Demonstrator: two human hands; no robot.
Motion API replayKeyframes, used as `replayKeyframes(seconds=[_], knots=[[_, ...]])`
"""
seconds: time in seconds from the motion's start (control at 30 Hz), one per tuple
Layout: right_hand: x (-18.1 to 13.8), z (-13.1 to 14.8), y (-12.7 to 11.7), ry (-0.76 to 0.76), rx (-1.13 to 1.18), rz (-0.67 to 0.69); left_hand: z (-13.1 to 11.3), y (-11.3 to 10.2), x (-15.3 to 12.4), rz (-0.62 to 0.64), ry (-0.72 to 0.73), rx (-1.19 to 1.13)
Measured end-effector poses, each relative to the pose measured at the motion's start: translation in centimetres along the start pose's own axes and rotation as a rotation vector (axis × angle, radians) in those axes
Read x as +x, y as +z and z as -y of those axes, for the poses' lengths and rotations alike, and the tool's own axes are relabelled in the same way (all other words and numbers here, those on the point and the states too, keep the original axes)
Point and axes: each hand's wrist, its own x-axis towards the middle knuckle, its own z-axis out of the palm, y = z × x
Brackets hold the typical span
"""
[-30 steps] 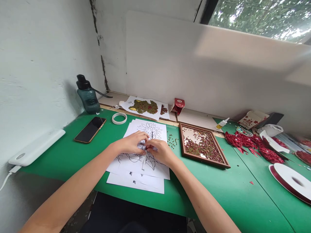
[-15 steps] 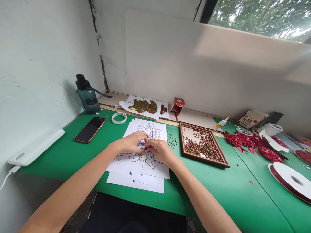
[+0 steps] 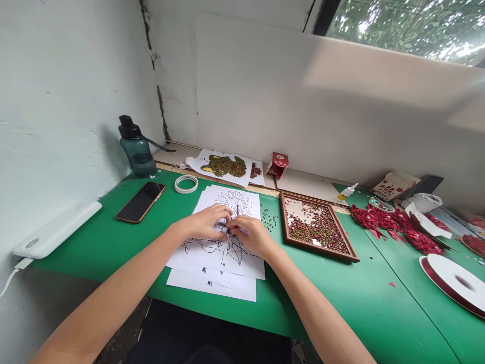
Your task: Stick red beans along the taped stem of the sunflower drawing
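Note:
My left hand (image 3: 209, 222) and my right hand (image 3: 248, 233) meet over the middle of a white sheet with a black line drawing of a flower (image 3: 234, 197). Both have thumb and fingers closed in a pinch, the fingertips almost touching. Between them shows something small and whitish, with a dark red spot beside it; it is too small to name. A pale strip seems to hang below the fingertips over the drawn leaves. More white sheets (image 3: 227, 290) lie under the top one, their edges fanned toward me.
Right of the paper lie loose beans (image 3: 270, 221) and a brown wooden frame (image 3: 285, 225) holding many more. A tape roll (image 3: 186, 184), a phone (image 3: 141, 202) and a water bottle (image 3: 137, 151) stand left. Red ribbon rosettes (image 3: 422, 240), a glue bottle (image 3: 346, 192) and a ribbon spool (image 3: 456, 280) are far right.
My right hand's fingers have shifted very slightly at the pinch, and a dark red spot now shows between the fingertips. My left hand stays in place.

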Motion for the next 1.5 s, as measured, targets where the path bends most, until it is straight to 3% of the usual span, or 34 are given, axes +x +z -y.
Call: replayKeyframes(seconds=[1.23, 1.4, 1.5], knots=[[-0.1, 0.4, 0.8, 0.099, -0.103, 0.010, -0.2, 0.0, -0.1, 0.002, -0.014, -0.007], [-0.2, 0.1, -0.8, 0.035, -0.110, -0.001, -0.1, 0.0, 0.0, 0.001, -0.016, -0.018], [-0.4, -0.9, -3.2, 0.074, -0.150, -0.146, -0.3, -0.2, -0.1, 0.017, -0.015, -0.005]])
